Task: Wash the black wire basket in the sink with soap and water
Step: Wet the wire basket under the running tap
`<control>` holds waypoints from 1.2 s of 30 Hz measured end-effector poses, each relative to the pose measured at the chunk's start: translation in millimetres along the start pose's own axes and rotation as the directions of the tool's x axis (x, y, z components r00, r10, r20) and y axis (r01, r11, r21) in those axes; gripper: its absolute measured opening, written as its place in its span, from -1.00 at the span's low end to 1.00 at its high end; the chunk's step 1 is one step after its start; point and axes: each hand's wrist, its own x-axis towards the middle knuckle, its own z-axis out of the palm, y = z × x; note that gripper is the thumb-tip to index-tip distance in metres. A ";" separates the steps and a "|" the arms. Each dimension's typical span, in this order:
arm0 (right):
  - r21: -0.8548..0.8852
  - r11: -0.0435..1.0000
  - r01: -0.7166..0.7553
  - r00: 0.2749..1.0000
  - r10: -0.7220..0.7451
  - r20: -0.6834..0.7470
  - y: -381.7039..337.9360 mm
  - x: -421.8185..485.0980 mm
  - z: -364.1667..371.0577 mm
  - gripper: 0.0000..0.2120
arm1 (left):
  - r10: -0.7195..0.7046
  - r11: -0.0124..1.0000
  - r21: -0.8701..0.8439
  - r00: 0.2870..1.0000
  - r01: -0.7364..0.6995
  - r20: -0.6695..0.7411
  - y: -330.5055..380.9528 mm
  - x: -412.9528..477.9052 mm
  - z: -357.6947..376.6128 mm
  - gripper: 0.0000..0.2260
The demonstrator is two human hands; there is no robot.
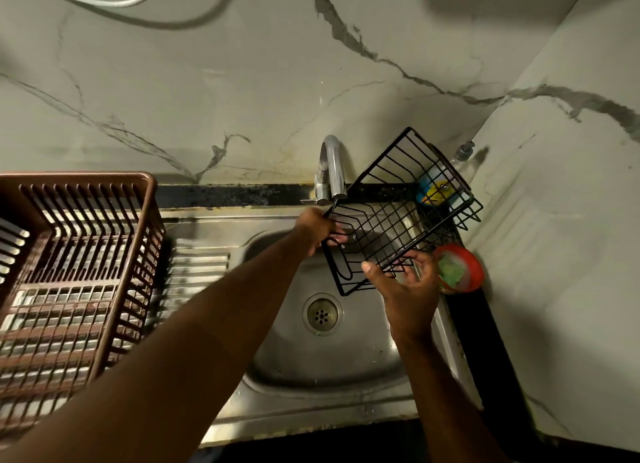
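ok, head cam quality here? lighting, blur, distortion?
Head view: dim, warm light; hard shadows fall right of the bottle and red tub; wide-angle lens bows the brown rack; right hand looks a bit soft; wire basket is sharp.

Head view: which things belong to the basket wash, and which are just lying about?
Job in hand: black wire basket; left hand gripping its rim; right hand at its near edge; tap; sink; red tub with something green inside, likely soap or a scrubber.

Lying about: brown dish rack; white cable; pump bottle behind the basket, untouched.
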 end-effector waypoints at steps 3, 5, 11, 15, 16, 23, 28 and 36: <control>0.019 1.000 -0.002 1.000 0.002 -0.005 0.6 1.1 1.6 -0.48 | 0.156 0.963 0.244 0.977 -0.118 -0.143 -0.4 -2.7 2.8 -0.88; 0.037 0.999 -0.003 1.000 0.004 -0.018 1.0 2.5 1.0 -0.50 | 0.260 0.879 0.448 0.951 -0.162 -0.166 -1.3 -0.5 1.3 -0.87; 0.108 0.994 -0.001 1.000 0.004 -0.028 5.0 4.8 -1.8 -0.50 | 0.196 0.930 0.323 0.980 -0.177 -0.029 0.5 8.4 -1.0 -0.88; 0.100 0.994 -0.033 0.998 0.039 -0.057 5.0 5.5 0.5 -0.55 | 0.101 0.984 -0.173 0.951 -0.051 0.293 4.7 10.6 -9.8 -0.73; 0.109 0.993 -0.041 0.997 0.047 -0.060 4.9 5.8 1.0 -0.56 | 0.107 0.966 -0.257 0.933 -0.016 0.344 6.0 10.4 -11.4 -0.71; 0.163 0.982 -0.094 0.994 0.101 -0.038 10.8 2.0 2.3 -0.59 | 0.150 0.922 -0.388 0.934 -0.014 0.324 5.2 7.7 -13.0 -0.63; 0.189 0.966 -0.175 0.983 0.183 -0.021 7.7 -0.2 3.5 -0.63 | 0.114 0.908 -0.417 0.938 0.035 0.326 8.3 -5.8 -12.2 -0.51; 0.175 0.946 -0.273 0.961 0.277 -0.003 -0.3 10.8 3.3 -0.72 | 0.105 0.889 -0.453 0.933 0.068 0.344 -0.2 -7.6 -18.6 -0.42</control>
